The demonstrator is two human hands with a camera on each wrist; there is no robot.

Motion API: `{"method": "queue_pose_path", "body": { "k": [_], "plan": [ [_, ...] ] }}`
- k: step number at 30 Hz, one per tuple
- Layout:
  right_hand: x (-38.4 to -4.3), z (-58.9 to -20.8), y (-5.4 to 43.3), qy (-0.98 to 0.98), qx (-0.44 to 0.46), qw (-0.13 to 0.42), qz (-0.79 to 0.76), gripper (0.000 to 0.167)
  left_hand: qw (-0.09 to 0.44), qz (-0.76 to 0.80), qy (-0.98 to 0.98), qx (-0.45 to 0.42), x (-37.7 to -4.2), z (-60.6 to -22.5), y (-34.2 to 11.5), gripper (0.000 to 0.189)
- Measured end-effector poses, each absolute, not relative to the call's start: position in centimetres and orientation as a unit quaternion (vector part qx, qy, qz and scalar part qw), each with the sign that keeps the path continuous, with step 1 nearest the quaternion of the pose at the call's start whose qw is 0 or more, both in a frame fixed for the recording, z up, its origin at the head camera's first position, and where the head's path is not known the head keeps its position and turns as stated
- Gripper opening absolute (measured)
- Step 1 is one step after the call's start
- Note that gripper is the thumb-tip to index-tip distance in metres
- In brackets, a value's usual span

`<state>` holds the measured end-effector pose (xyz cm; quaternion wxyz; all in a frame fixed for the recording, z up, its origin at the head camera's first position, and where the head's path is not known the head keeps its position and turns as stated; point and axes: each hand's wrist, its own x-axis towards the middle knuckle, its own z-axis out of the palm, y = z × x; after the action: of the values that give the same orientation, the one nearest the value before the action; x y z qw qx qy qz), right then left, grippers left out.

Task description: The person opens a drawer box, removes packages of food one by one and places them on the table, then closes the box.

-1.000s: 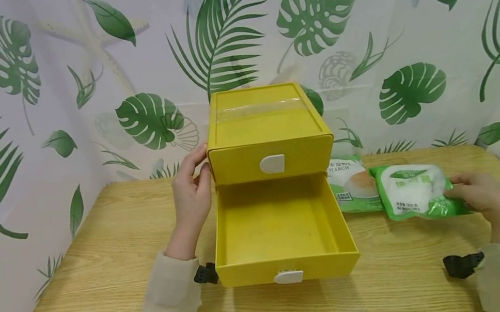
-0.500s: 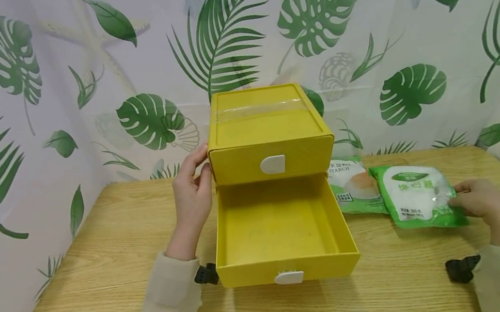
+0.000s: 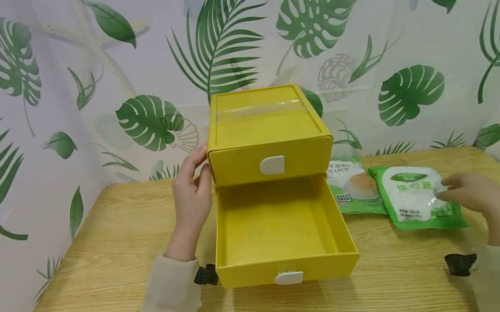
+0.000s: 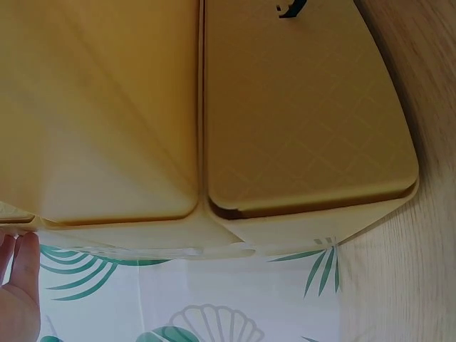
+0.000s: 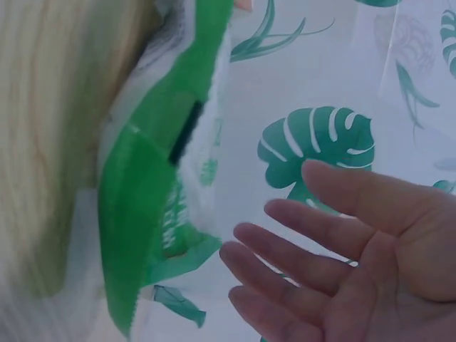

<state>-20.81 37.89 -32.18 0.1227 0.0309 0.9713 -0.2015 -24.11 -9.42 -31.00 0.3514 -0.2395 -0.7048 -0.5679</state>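
Observation:
A yellow two-drawer box (image 3: 266, 117) stands mid-table, its lower drawer (image 3: 281, 220) pulled out with nothing inside and its upper drawer closed. My left hand (image 3: 192, 199) rests against the box's left side, fingertips at the upper front corner; the left wrist view shows those fingers (image 4: 26, 263) at the box's edge. On the right lies a white and green plastic packet (image 3: 419, 197), printed with Chinese characters. My right hand (image 3: 479, 195) hovers at the packet's right end. In the right wrist view its fingers (image 5: 285, 221) are spread and apart from the packet.
A second green and white bag (image 3: 354, 190), marked STARCH, lies behind the box's right side, partly under the first packet. A leaf-patterned backdrop (image 3: 237, 48) rises behind the wooden table (image 3: 105, 278) and along its sides.
The packet has been laid flatter on the table and turned slightly toward the front. My right hand has let go of it and lifted off. The left hand stays put.

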Motion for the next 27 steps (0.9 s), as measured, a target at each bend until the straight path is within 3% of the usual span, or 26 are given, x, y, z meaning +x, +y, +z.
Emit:
{"method": "queue_pose_path", "body": {
  "k": [9, 27],
  "plan": [
    [-21.1, -32.4, 35.7, 0.972, -0.034, 0.153, -0.177, 0.064, 0.351, -0.571, -0.703, -0.237, -24.1, -31.0, -9.4, 0.031],
    [-22.0, -33.6, 34.6, 0.960, -0.080, 0.204, -0.176, 0.049, 0.357, -0.569, -0.700, -0.244, -24.2, -31.1, -9.4, 0.029]
  ]
}}
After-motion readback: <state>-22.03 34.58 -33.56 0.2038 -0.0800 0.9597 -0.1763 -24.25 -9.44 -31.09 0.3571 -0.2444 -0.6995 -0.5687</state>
